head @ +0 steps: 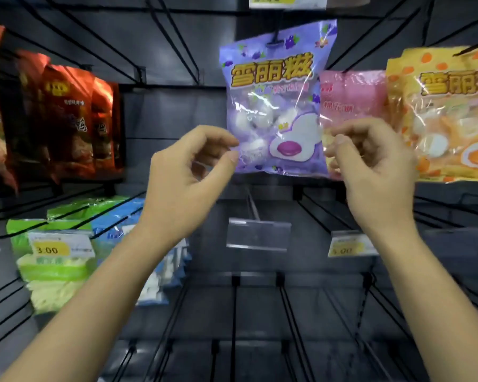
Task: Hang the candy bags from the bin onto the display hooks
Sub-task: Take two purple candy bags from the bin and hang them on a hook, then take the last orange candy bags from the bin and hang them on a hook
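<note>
Both hands are reaching up toward a purple candy bag (276,106) that is hanging from a display hook (274,40) at the middle of the rack. The left hand (188,172) is curling loosely, thumb and forefinger bent toward each other with a small gap between them, the fingertips (233,157) sitting right at the bag's lower left edge; whether they are actually touching the plastic is hard to tell through the blur. The right hand (375,164) is hovering beside the bag's lower right corner, fingers half curled and holding nothing, partly covering a pink bag (351,95) that is hanging just behind and to the right of the purple one.

Below the hands, bare hooks (284,307) are jutting out from the lower rows of the dark rack. A clear, blank label holder (257,234) is sitting under the purple bag, and a yellow price tag (348,245) is showing to its right. On the lower left, green bags (55,260) are hanging behind another yellow price tag (60,246), with blue bags (160,271) just beside them, partly hidden by the left forearm.

Farther up, an orange bag (447,114) with the same lettering is hanging at the right edge, overlapping the pink one. Red and orange snack bags (75,119) are filling the upper left hooks. One more price tag (276,0) is peeking in at the top edge, above the purple bag.
</note>
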`<control>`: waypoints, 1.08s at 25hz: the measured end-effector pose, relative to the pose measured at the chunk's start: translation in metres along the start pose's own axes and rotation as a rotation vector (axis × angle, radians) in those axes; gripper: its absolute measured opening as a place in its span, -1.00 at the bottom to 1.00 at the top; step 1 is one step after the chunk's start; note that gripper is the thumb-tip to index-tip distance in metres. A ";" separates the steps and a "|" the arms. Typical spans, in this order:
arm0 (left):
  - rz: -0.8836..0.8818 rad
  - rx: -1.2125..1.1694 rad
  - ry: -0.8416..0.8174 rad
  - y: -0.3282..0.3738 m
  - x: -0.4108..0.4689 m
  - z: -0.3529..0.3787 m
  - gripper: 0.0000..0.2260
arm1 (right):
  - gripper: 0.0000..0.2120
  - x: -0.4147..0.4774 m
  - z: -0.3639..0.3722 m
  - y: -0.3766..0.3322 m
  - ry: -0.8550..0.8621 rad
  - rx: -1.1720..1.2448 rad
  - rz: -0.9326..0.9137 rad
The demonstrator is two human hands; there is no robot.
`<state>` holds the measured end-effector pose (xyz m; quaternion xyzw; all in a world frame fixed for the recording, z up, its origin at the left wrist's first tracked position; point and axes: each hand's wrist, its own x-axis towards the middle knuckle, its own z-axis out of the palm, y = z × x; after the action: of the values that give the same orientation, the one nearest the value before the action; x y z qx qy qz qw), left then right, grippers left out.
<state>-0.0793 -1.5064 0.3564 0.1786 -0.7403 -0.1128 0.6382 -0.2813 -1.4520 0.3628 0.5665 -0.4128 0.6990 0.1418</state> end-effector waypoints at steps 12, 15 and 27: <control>-0.492 -0.193 -0.917 -0.068 -0.311 0.042 -0.82 | -0.88 -0.356 -0.100 0.015 -0.371 -0.483 0.901; -0.636 -0.074 -1.417 -0.087 -0.405 0.059 -0.86 | -0.91 -0.464 -0.126 -0.005 -0.414 -0.730 1.314; 0.036 -0.354 -2.141 0.037 -0.534 0.180 -0.80 | -0.80 -0.626 -0.223 -0.159 0.224 -0.965 1.994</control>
<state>-0.1966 -1.2658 -0.1413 -0.1178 -0.8887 -0.3060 -0.3203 -0.1269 -1.0201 -0.1442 -0.1998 -0.8964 0.3134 -0.2414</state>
